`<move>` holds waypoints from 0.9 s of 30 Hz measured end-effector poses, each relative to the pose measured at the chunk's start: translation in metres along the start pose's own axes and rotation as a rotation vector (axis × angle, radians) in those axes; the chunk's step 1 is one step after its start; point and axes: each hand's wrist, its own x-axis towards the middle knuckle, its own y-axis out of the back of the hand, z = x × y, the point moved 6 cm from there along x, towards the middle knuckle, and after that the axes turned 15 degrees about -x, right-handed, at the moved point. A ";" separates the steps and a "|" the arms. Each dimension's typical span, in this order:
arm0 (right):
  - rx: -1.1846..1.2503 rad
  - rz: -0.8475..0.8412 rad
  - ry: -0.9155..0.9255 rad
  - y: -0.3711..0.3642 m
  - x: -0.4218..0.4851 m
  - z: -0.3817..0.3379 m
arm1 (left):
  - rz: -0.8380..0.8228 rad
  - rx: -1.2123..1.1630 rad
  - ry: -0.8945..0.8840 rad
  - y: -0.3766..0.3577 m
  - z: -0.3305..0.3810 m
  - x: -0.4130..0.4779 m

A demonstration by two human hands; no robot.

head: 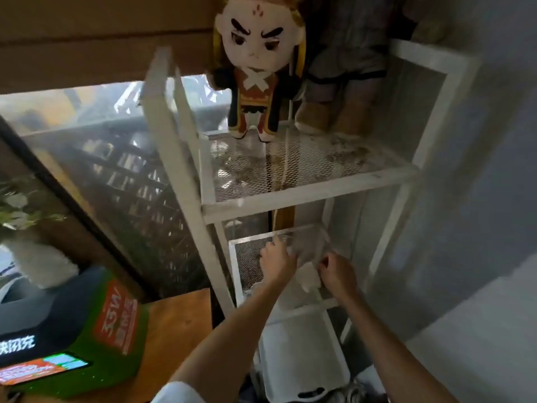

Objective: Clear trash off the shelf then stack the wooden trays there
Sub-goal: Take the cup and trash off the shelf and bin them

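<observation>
- The left hand point(276, 261) is reaching into the lower level of the white shelf point(305, 196), its fingers closing on the left edge of a clear plastic container point(309, 247).
- The right hand point(338, 274) is reaching in beside it, its fingers pinching together at the container's near right corner; motion blur is making it hard to tell whether they are gripping the container or the white crumpled paper point(308, 279) just below.
- The container is tilting above the lower mesh level, between the two hands.
- The white paper is lying on that mesh near the front rail, between the wrists.
- Above, the upper mesh level is carrying scattered dirt, and a plush doll point(258, 68) is standing at its back left, with a second, darker plush figure point(345, 65) beside it.
- Below the hands, a white bin point(302, 359) is sitting at the foot of the shelf.
- To the left, a green box point(96, 330) is resting on a wooden table point(180, 324).
</observation>
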 end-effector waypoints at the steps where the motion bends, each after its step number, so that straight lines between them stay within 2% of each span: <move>1: -0.003 -0.008 -0.005 -0.003 0.006 0.003 | -0.013 0.006 0.026 -0.007 -0.003 0.009; 6: 0.028 -0.092 -0.048 -0.008 0.012 0.006 | -0.083 0.010 0.145 -0.014 -0.014 0.030; 10: 0.015 -0.127 -0.088 -0.008 0.023 0.011 | -0.129 -0.058 0.102 -0.015 -0.023 0.056; 14: 0.007 -0.176 -0.072 -0.015 0.025 0.007 | -0.047 -0.108 0.139 -0.047 -0.098 0.122; 17: 0.042 -0.251 -0.046 -0.023 0.020 -0.005 | -0.018 -0.093 0.159 -0.022 -0.073 0.086; 19: -0.027 -0.274 0.014 -0.027 0.016 -0.018 | -0.011 -0.107 0.150 -0.002 -0.038 0.054; 24: -0.267 -0.298 0.122 -0.031 0.009 -0.041 | 0.038 -0.122 0.159 0.010 -0.033 0.041; 27: -0.280 -0.306 0.156 -0.034 0.008 -0.041 | 0.045 -0.124 0.131 0.012 -0.035 0.038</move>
